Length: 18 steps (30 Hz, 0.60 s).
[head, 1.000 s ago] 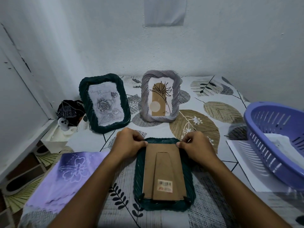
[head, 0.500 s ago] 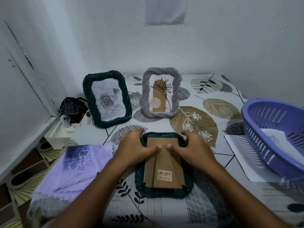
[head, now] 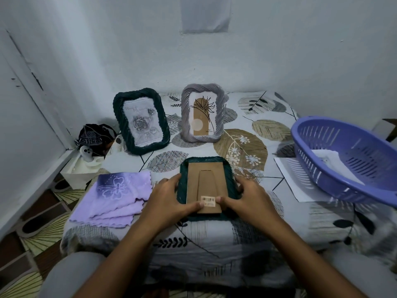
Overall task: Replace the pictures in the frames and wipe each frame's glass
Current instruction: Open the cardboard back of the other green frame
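Setting: a home, a corner of a room. Evidence: painted white walls (head: 279,50); low table under a leaf-print cloth (head: 242,147); patterned floor tiles (head: 43,239); decorative picture frames (head: 140,121); folded lilac towel (head: 116,196); purple plastic basket (head: 348,160); dark pouch (head: 92,136) in the corner.

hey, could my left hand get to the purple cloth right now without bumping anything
Probably yes. The purple cloth lies just left of your left hand, with only bare tablecloth between. That hand would first have to leave the face-down green frame it holds with the right hand.
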Available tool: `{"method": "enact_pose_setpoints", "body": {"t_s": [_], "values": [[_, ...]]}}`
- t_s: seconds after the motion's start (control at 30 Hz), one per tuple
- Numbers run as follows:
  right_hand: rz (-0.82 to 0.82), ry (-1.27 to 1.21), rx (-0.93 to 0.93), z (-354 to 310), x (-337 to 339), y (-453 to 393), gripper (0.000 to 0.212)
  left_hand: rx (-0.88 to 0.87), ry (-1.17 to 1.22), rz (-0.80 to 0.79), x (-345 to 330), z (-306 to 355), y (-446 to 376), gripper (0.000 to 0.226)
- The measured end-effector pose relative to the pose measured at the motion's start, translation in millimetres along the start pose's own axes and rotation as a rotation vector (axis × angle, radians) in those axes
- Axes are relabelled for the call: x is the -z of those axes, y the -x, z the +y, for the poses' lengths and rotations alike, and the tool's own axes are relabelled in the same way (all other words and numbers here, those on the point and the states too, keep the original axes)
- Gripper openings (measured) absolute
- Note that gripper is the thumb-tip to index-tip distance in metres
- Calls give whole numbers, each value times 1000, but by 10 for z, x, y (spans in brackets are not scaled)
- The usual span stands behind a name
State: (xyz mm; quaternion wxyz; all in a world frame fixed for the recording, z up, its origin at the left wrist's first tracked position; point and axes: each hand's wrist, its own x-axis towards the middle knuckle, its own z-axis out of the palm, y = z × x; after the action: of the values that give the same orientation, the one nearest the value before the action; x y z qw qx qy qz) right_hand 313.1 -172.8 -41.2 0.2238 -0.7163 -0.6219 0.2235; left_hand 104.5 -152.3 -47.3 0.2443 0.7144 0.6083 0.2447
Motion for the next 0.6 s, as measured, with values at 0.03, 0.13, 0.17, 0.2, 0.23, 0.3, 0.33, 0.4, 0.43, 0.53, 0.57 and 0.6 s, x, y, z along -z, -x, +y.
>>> {"method": "enact_pose_setpoints", "body": {"t_s": [0.03,0.13,0.17,0.2,0.23,0.3,0.33,0.4,0.43,0.53,0.57,0.6], "values": [[-8,-41,3,-5,20,40,78,13,32,7,16,6,52,80],[-33,-173,-8,15,80,111,63,109,114,65,54,-21,146,72],[-41,-206,-25,30,97,120,63,149,157,65,59,-43,157,68],[-46,-240,-44,54,108,115,65,193,224,41,64,-57,162,62],[-59,-267,-65,74,118,114,66,235,302,2,70,-59,173,55],[-95,-307,-92,91,137,120,61,291,434,-64,73,-58,176,44],[-113,-326,-100,96,135,122,58,308,481,-83,79,-45,178,42],[-137,-351,-112,87,140,124,52,331,563,-114,97,-20,177,39],[-152,-366,-121,78,144,121,49,342,593,-134,106,-11,172,38],[-212,-442,-172,74,150,77,48,349,601,-221,128,-13,126,39],[-231,-472,-186,74,160,61,48,348,602,-242,136,-17,114,40],[-245,-502,-199,72,170,45,48,353,613,-258,135,-23,100,41]]}}
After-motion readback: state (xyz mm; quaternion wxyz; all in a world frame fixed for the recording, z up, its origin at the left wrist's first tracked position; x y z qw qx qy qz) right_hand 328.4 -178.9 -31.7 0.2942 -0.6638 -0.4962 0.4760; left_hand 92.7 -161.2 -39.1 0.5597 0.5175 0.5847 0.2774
